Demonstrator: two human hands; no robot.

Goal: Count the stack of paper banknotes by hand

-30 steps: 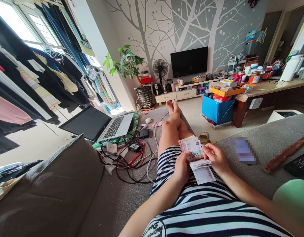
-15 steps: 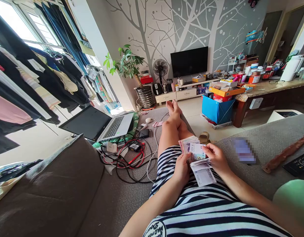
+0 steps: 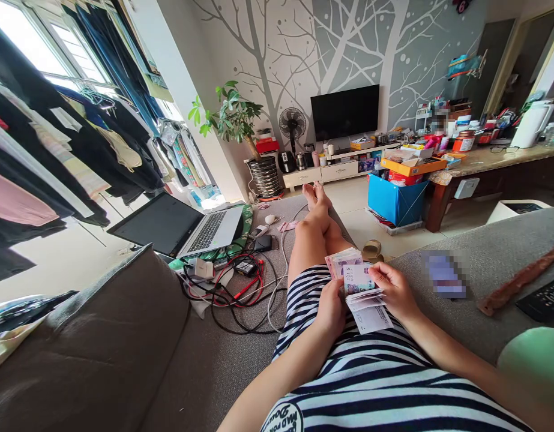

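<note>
At four o'clock, your left grip [image 3: 332, 308] and right grip [image 3: 395, 289] are both clamping banknotes [image 3: 364, 288]. A pale end is now facing you where purple was showing, so you're seemingly shifting notes singly.

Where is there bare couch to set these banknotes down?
Left: couch between the dark cushion, the left forearm and the tangled cables. Right: a smaller patch between the right forearm, the blurred blue thing and the brown strip. Crowded: left of the legs, with laptop and cables.
</note>
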